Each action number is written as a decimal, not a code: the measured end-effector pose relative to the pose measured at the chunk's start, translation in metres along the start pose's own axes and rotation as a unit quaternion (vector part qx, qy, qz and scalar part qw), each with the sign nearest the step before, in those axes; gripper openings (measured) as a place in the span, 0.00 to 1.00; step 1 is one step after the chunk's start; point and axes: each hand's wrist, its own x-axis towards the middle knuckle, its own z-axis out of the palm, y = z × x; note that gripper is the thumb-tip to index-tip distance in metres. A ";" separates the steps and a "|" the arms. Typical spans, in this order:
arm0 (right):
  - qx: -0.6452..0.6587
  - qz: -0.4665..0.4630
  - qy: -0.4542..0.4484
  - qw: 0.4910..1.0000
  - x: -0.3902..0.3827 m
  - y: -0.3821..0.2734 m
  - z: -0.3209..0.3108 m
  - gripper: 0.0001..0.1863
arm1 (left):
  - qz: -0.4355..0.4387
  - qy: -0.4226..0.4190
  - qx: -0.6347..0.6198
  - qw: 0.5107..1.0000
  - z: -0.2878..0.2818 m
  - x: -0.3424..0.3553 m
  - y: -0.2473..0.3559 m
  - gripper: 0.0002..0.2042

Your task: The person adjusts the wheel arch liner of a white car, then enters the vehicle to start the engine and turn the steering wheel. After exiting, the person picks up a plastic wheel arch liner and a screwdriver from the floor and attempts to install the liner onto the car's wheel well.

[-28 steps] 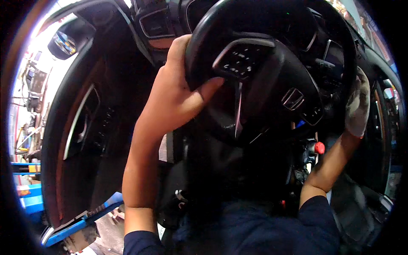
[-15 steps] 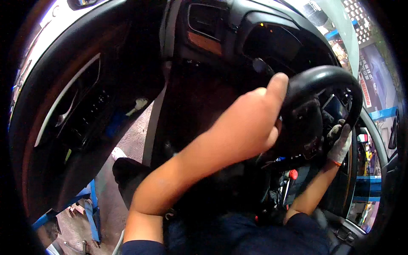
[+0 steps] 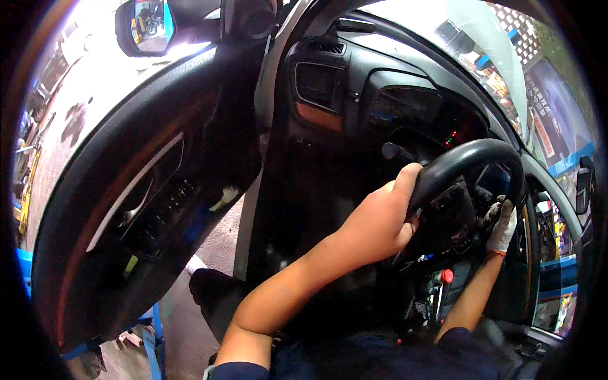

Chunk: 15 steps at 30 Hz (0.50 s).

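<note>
A black steering wheel point(image 3: 472, 152) stands in front of me, right of the picture's middle. My left hand point(image 3: 391, 212) is bare and closed round the left side of its rim, with the thumb lying up along it. My right hand point(image 3: 502, 229), in a pale work glove with an orange cuff edge, grips the lower right of the rim. Part of its fingers is hidden in shadow behind the wheel. A dark stalk point(image 3: 394, 151) sticks out beyond the left hand, below the instrument cluster point(image 3: 405, 104).
To my left the black car door point(image 3: 120, 164) hangs open, with a side mirror point(image 3: 147, 28) beyond it. A lever with a red knob point(image 3: 446, 276) stands between the seats. Blue metal stands point(image 3: 152, 345) are on the floor outside. A poster point(image 3: 557, 114) shows past the windscreen.
My view has tilted up, so the side mirror and more dashboard show. Both hands keep their grip on the wheel. Orange lights in the cluster are gone, and small red ones now show.
</note>
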 end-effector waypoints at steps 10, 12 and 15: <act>0.048 0.049 0.065 0.996 -0.009 -0.004 0.018 0.20 | -0.017 0.033 -0.038 0.999 0.005 -0.004 -0.005 0.28; 0.076 0.042 0.067 0.994 -0.011 0.004 0.017 0.20 | 0.008 0.053 -0.024 0.998 0.007 -0.010 -0.010 0.27; 0.135 0.060 0.110 0.983 -0.024 0.039 -0.002 0.18 | -0.015 0.048 -0.037 0.998 0.011 -0.025 -0.006 0.25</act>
